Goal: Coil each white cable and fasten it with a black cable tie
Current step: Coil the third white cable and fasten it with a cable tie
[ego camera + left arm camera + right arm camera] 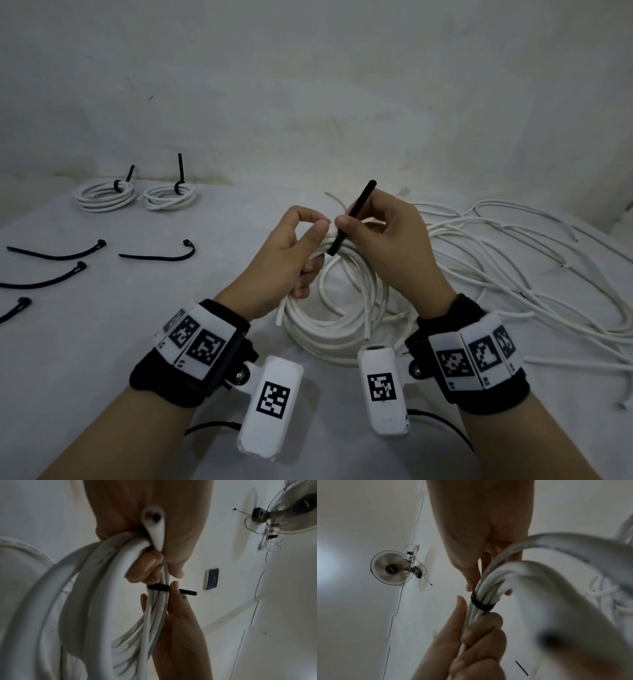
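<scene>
Coil: we are watching a white cable coil being held up just over the table, front and centre, between the two hands.
Tie: a black cable tie is wrapping round the bunched strands at the top of the coil, its free tail sticking up and away.
Left hand: the left hand is gripping the bundle, lower fingers curling round the strands, thumb and forefinger pinching them just beside the tie.
Right hand: the right hand is pinching the tie's tail between thumb and fingers, right against the bundle.
Finished coils: two tied coils are lying side by side at the far left by the wall, each with a black tail standing up.
Spare ties: four loose ties are lying on the left of the table, well apart from the hands.
Loose cable: a tangle of uncoiled white cable is sprawling over the right side.
Wall: from the wrist views we are seeing a fan mounted there.
</scene>
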`<state>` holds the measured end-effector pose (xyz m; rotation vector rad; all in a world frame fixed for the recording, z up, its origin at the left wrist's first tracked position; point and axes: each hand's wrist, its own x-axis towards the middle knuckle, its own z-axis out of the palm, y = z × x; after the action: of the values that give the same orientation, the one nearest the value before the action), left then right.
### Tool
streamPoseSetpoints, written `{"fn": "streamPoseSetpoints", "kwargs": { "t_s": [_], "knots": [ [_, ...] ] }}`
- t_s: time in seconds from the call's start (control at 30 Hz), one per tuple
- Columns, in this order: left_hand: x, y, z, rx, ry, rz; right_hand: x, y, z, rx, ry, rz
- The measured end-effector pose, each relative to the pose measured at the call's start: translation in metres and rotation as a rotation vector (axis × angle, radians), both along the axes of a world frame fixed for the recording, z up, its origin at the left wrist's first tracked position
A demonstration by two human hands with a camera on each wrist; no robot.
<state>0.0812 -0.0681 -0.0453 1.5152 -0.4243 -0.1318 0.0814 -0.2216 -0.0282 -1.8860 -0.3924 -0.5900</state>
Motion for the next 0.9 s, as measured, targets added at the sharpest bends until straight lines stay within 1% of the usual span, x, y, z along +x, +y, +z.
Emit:
{"fn": "streamPoseSetpoints", "kwargs": {
  "t_s": [0.07,0.2,0.43,0.53,0.6,0.67,0.77,0.83,0.9],
  "knots": [
    [0.000,-0.001,-0.001,0.005,0.000,-0.032,0.002,-0.001,-0.002,0.021,0.003,-0.017],
    [-0.003,-0.001,0.001,0.023,-0.026,-0.083,0.003,-0.002,-0.002,0.066,0.012,0.004],
    [-0.005,0.000,0.002,0.020,-0.045,-0.151,0.003,-0.003,-0.003,0.088,0.065,-0.010],
    [-0.005,0.001,0.003,0.016,-0.058,-0.132,0.004,-0.002,-0.003,0.117,0.078,0.006],
    [-0.002,0.002,0.001,-0.003,-0.057,-0.067,0.004,-0.002,-0.003,0.108,0.085,0.021],
    [0.002,0.004,0.000,-0.055,-0.058,0.030,0.002,-0.004,0.000,0.107,0.138,0.088],
    [0.006,0.007,0.001,-0.182,-0.074,0.154,-0.001,-0.010,0.001,0.056,0.314,0.256],
    [0.007,0.009,0.003,-0.280,-0.063,0.187,-0.004,-0.012,0.001,0.018,0.366,0.361],
    [0.007,0.010,0.004,-0.350,-0.039,0.190,-0.004,-0.013,0.000,0.107,0.417,0.485]
  ]
}}
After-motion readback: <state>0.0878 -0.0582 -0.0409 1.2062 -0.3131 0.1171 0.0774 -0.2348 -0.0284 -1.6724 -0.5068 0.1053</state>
